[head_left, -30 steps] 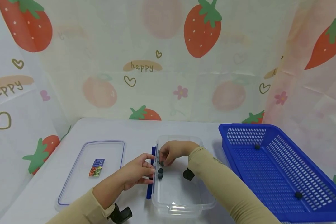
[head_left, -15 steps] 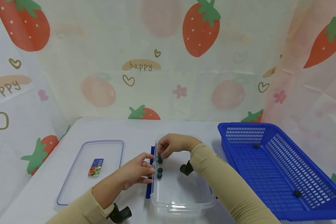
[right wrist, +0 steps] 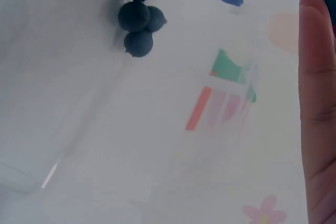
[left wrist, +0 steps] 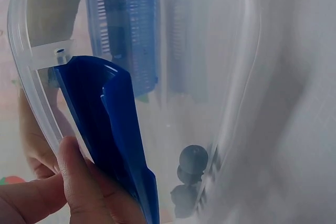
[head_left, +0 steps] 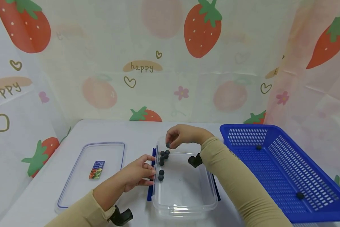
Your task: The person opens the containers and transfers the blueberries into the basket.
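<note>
A clear plastic box with blue side clasps stands on the table in front of me. My left hand holds its left side at the blue clasp, fingertips at the rim. Over the far left corner of the box, my right hand pinches a dark blueberry between thumb and fingers; part of it shows at the edge of the right wrist view. Inside the box, several blueberries lie clustered along the left wall, with a pair of blueberries nearer to me.
To the right stands a blue perforated basket with one blueberry at the far end and another blueberry nearer. A clear lid with a blue seal and a colourful label lies at left.
My right hand has moved up and away towards the box's far edge, uncovering more blueberries along the left wall. The left hand has stayed in place.
</note>
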`<move>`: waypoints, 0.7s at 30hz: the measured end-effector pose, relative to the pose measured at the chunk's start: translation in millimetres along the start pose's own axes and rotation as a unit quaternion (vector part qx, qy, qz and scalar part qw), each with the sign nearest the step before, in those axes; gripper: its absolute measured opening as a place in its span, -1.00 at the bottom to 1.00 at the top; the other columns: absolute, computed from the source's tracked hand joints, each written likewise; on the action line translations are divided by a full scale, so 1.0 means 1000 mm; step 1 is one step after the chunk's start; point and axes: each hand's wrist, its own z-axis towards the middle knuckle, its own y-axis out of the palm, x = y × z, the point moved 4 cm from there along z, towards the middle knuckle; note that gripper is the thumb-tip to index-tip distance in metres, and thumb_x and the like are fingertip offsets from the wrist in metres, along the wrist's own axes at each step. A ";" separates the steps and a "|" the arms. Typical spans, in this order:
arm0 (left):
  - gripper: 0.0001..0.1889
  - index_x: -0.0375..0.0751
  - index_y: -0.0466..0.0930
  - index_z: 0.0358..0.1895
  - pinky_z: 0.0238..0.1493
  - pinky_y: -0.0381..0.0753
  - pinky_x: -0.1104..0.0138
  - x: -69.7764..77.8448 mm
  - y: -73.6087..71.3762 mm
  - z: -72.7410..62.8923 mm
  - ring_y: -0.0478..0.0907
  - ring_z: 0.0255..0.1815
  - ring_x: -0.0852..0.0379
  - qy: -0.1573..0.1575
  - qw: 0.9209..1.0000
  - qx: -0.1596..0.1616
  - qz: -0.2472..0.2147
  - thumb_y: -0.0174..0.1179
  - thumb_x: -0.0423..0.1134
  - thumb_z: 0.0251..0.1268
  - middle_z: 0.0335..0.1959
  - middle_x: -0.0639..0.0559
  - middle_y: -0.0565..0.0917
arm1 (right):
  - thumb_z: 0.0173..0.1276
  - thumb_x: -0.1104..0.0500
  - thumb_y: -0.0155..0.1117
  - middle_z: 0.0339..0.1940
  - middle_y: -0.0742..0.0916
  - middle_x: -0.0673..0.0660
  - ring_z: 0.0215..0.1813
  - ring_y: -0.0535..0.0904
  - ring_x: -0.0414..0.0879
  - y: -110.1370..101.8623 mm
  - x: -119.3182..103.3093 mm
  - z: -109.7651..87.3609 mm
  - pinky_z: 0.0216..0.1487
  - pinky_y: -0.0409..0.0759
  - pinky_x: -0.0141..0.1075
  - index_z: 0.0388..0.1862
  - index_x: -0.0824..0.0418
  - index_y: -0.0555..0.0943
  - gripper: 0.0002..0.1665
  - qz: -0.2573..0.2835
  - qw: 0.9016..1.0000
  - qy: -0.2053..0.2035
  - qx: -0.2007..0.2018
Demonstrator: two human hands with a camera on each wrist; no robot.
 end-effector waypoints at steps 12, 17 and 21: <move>-0.48 -0.11 0.18 0.26 -0.30 0.66 0.24 0.000 0.000 -0.001 0.52 -0.30 0.04 0.007 1.000 0.004 0.004 0.08 -0.41 0.26 -0.25 -0.12 0.50 | 0.15 0.33 0.27 -0.28 0.67 0.14 -0.16 0.57 -0.01 -0.048 -0.003 -0.039 -0.02 0.56 -0.23 -0.23 0.25 0.57 -0.82 0.025 0.998 -0.013 0.059; -0.48 -0.10 0.18 0.26 -0.31 0.66 0.24 -0.001 0.001 0.000 0.52 -0.30 0.04 0.007 1.000 0.006 0.005 0.08 -0.40 0.26 -0.25 -0.12 0.50 | 0.17 0.27 0.29 -0.22 0.66 0.22 -0.11 0.58 0.05 -0.075 0.008 -0.066 -0.01 0.56 -0.20 -0.19 0.27 0.55 -0.78 0.028 0.995 -0.008 0.094; -0.48 -0.10 0.18 0.27 -0.31 0.66 0.25 -0.001 0.000 0.000 0.52 -0.30 0.04 0.007 1.000 0.008 0.007 0.08 -0.40 0.26 -0.25 -0.12 0.50 | 0.19 0.24 0.29 -0.18 0.65 0.28 -0.13 0.59 0.00 -0.095 0.021 -0.090 -0.01 0.57 -0.20 -0.15 0.32 0.52 -0.73 0.030 0.991 0.003 0.132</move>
